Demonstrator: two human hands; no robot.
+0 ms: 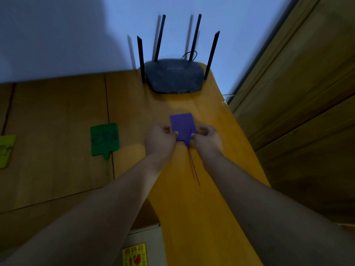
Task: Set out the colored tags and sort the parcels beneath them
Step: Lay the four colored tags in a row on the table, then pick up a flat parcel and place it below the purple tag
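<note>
The wooden tabletop fills the left and centre of the view, with dark seams running across its panels. A lighter orange-yellow board runs from 6 o'clock up to 12 o'clock, ending at the pale wall.

A black router sits at the 12 o'clock end of that board, four antennas upright, against the wall. A wooden door or cabinet face occupies the 3 o'clock side.

Both bare forearms enter from 6 o'clock and converge at centre. The left hand pinches the lower left edge of the purple tag between thumb and fingers. The right hand pinches the lower right edge in the same manner. The remaining fingers of both hands are curled in.

The purple tag lies flat on the orange-yellow board at centre, at 6 o'clock of the router and apart from it. Its thin purple tie trails toward 6 o'clock between the wrists.

A green tag lies at 9 o'clock of the purple tag, well apart, bearing dark handwriting, not legible. A yellow-green tag lies at the far 9 o'clock edge, partly cut off.

A yellow sticker with red print shows at 6 o'clock on a pale surface.
</note>
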